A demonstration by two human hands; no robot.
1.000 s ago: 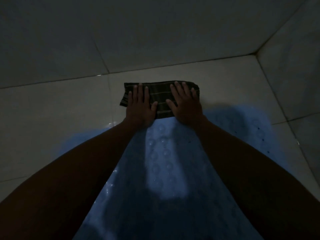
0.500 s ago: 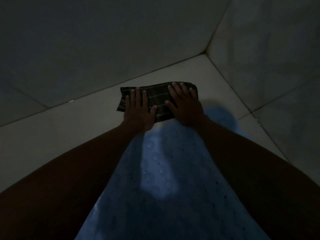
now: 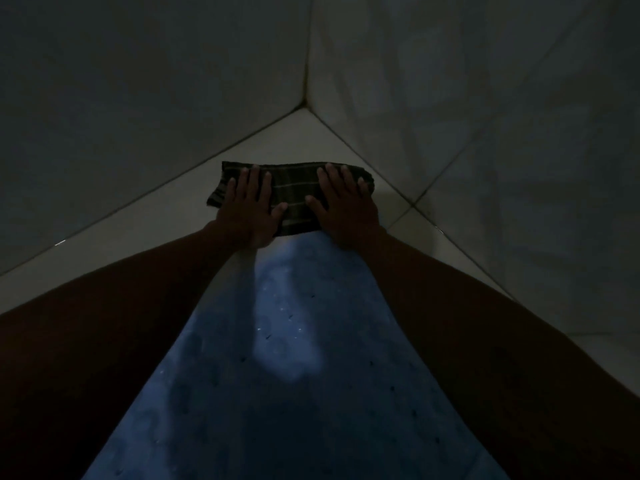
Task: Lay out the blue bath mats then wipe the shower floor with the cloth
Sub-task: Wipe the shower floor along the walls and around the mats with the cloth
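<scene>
We're pressing both hands flat on the cloth [image 3: 293, 197], fingers straight and spread, nothing gripped. Left hand [image 3: 250, 209] is lying on the cloth's left half, right hand [image 3: 346, 207] on its right half; the hands are sitting apart, with a strip of cloth showing between the thumbs. The cloth is dark with pale stripes, folded into a wide band, lying on the floor [image 3: 162, 216] in the far corner where the two walls [image 3: 450, 98] are meeting. Its near edge is touching or just overlapping the far end of the mat [image 3: 287, 393]; we can't tell which in this light. The mat is blue, lying flat on the floor, running from the cloth toward us between our forearms, dotted with small dark holes and faint round bumps. A paler patch of light is falling on its middle. Only one mat is showing here. The floor tiles are pale, with a grout line showing right of the right hand. The scene is dim, so fine detail is getting lost.
</scene>
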